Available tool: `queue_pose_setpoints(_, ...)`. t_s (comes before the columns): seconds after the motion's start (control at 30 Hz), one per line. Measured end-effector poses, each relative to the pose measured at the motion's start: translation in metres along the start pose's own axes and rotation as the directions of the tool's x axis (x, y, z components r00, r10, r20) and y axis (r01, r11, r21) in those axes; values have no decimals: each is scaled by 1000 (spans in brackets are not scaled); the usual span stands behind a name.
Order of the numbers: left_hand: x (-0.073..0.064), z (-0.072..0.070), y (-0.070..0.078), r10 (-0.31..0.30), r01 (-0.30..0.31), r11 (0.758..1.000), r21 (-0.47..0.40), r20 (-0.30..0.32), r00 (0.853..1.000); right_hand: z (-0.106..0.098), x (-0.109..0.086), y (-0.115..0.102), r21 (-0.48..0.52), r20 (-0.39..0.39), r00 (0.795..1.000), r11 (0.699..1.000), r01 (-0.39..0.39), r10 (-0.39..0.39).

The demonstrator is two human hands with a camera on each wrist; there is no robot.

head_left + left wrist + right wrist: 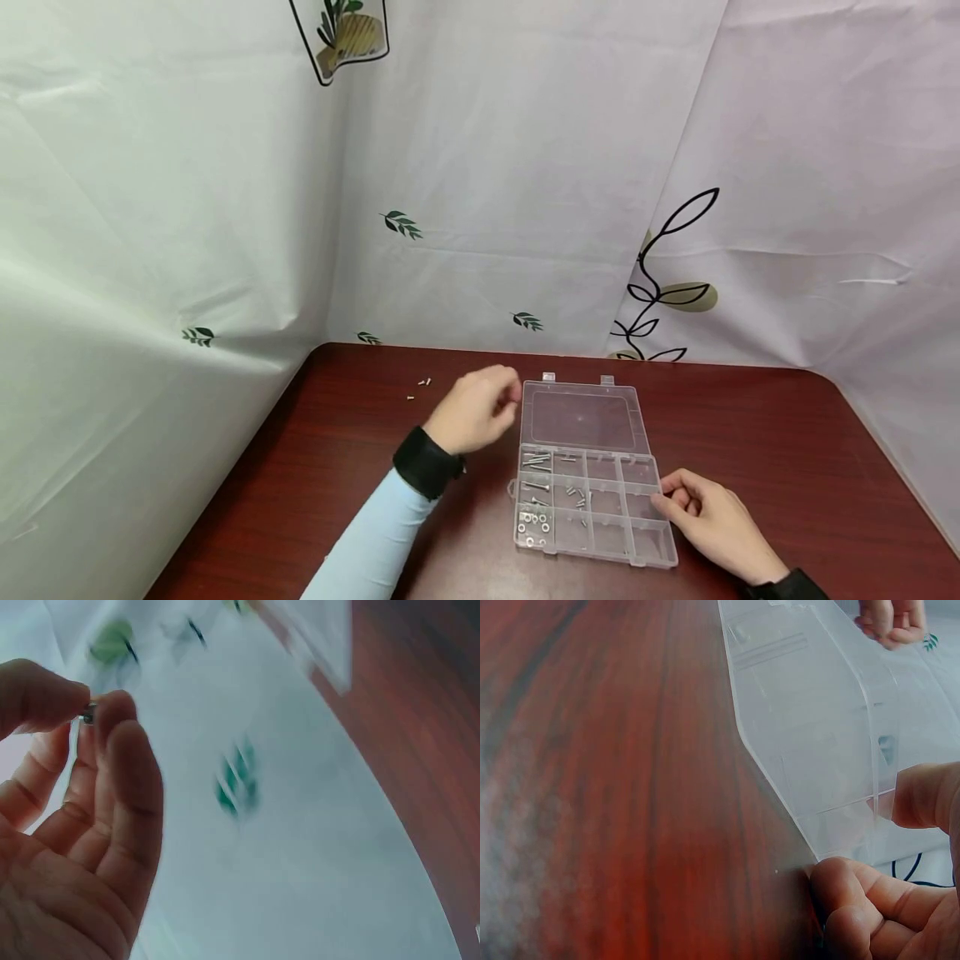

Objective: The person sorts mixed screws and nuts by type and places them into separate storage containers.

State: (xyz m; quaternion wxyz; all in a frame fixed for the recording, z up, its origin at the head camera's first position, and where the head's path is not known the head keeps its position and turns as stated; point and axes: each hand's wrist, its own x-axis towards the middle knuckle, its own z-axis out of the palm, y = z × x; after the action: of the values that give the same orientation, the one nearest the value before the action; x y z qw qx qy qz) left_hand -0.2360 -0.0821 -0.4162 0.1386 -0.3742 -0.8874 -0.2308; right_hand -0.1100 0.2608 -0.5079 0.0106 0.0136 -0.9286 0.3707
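Observation:
My left hand is above the table, left of the open lid of a clear plastic compartment box. Between thumb and index fingertip it pinches a small screw, mostly covered by the fingers. My right hand holds the box by its right side, thumb at the upper rim and curled fingers low against the wall. Long screws lie in the left compartments, and nuts or washers fill the front left one. Shorter screws sit in the second column.
A few tiny screws lie loose on the dark red wooden table, beyond the left forearm. The box's transparent lid is folded back flat toward the far edge. White patterned cloth hangs around the back and sides.

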Motion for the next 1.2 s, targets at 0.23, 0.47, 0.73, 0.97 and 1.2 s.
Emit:
queue_pose_setpoints(0.23,-1,26,47,215,-209,974,-89,62,975,-1,1,-1,2,28,999,1000,-24,24)
queue_pose_setpoints(0.47,-4,45,73,331,-327,942,-79,49,942,-3,2,-2,-3,28,999,1000,-31,31)
queue_pose_setpoints(0.73,-10,52,86,332,-336,942,-19,220,917,-3,2,-1,1,55,998,999,-44,44)
queue_pose_setpoints(0.97,-8,45,74,259,-288,954,78,266,929,-1,2,0,-10,35,999,999,-34,35)
queue_pose_setpoints(1.2,-1,29,32,82,-119,979,166,215,973,0,0,1,-20,-10,1000,1000,5,-5)
